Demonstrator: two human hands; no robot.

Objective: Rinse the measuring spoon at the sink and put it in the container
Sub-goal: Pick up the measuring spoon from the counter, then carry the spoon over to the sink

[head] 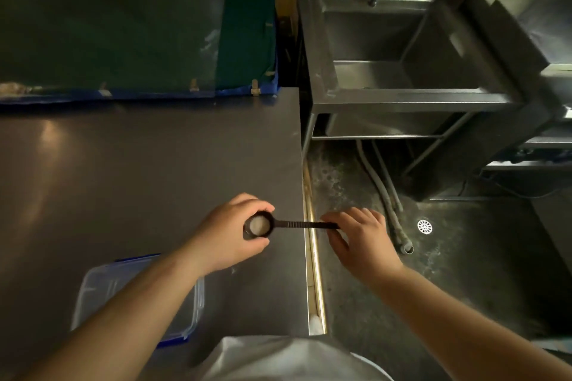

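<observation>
Hands clamp the measuring spoon [280, 224]: left hand [230, 233] cups the bowl, right hand [362, 241] pinches the handle; light, stiff; sink [402, 96] at one o'clock.

The measuring spoon [288, 224] is black, with little ridges in a row along its handle, and its bowl looks pale and whitish inside. Near the spoon, the table [139, 164] is plain dark grey. The container [185, 303] just below the spoon is see-through with a blue rim. Far above the spoon the sheet [123, 25] is green with a blue edge. The sink [402, 99] is shiny silver grey. The drain cover [424, 227] is white with spokes.
</observation>
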